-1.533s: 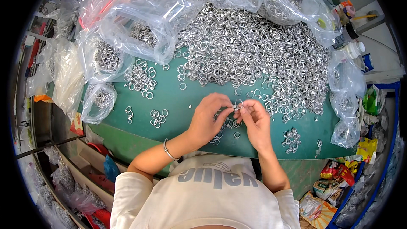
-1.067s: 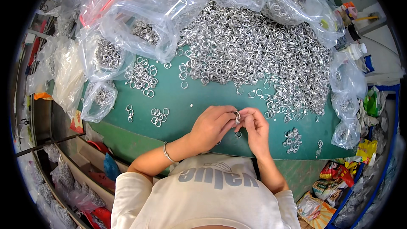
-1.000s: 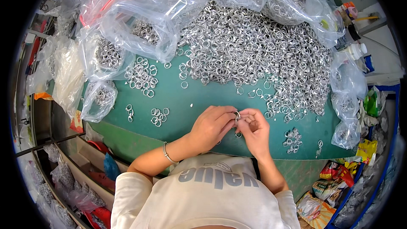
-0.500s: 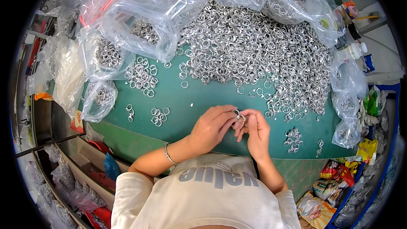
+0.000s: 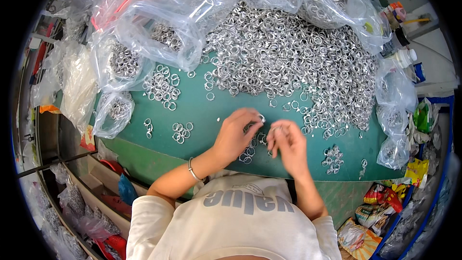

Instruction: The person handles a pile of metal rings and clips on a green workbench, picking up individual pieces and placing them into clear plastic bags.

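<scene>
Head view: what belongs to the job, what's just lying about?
In the job, apparently:
left hand, holding a silver ring
right hand, blurred
loose rings between the hands
ring pile

Likely just lying about:
white bottle
blue bag
yellow packet

On the desk [image 5: 197,106], rings [image 5: 247,155] lie between the left hand [image 5: 234,135] and right hand [image 5: 290,145], with a ring heap [image 5: 293,58] beyond and bags [image 5: 398,94] either side.

Open green tabletop [image 5: 192,108] beside left hand [image 5: 237,135], ring heap [image 5: 288,53] blocking beyond
</scene>
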`<state>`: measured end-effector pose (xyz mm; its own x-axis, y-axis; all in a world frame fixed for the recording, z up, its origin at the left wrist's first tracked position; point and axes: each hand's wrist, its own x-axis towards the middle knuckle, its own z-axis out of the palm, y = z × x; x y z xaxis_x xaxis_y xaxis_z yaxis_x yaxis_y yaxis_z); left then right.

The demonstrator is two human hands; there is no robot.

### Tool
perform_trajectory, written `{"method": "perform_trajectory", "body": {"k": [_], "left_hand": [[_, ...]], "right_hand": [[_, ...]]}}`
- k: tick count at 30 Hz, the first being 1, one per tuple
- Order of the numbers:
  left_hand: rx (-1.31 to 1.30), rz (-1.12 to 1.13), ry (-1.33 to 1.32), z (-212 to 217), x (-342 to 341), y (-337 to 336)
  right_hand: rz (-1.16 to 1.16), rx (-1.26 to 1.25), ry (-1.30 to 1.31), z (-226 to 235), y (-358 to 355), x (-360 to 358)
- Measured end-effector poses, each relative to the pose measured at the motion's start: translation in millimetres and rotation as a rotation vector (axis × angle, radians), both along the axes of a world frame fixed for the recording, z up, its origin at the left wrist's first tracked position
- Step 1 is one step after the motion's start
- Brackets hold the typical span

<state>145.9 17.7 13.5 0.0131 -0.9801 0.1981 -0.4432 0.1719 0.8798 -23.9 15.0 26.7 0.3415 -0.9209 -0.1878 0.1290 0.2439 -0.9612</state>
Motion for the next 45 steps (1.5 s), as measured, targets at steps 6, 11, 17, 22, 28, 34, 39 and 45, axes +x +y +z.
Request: {"method": "perform_trajectory", "body": {"k": [6, 11, 17, 22, 28, 34, 39, 45], "left_hand": [[-0.101, -0.016, -0.239, -25, 7, -27], [-0.081, -0.011, -0.193, -19, 5, -19], [0.381, -0.041, 0.390, 3, 22, 2], [0.743, -0.112, 1.422, -17, 35, 10], [0.623, 0.059, 1.185, -5, 70, 39], [0.125, 0.653, 0.285, -10, 133, 88], [0.065, 0.801, 0.491, -24, 174, 115], [0.018, 0.879, 0.559, -2, 216, 116]], "right_hand": [[-0.022, -0.251, 0.473, -35, -47, -7], [0.030, -0.626, 1.078, -26, -52, 18], [0.166, -0.455, 0.643, 0, -42, 17], [0.326, -0.747, 0.671, 13, -30, 51], [0.380, -0.495, 0.527, 24, -38, 57], [0.459, -0.523, 0.602, 8, -36, 64], [0.467, -0.516, 0.640, 11, -35, 70], [0.509, -0.529, 0.672, 9, -32, 74]]}}
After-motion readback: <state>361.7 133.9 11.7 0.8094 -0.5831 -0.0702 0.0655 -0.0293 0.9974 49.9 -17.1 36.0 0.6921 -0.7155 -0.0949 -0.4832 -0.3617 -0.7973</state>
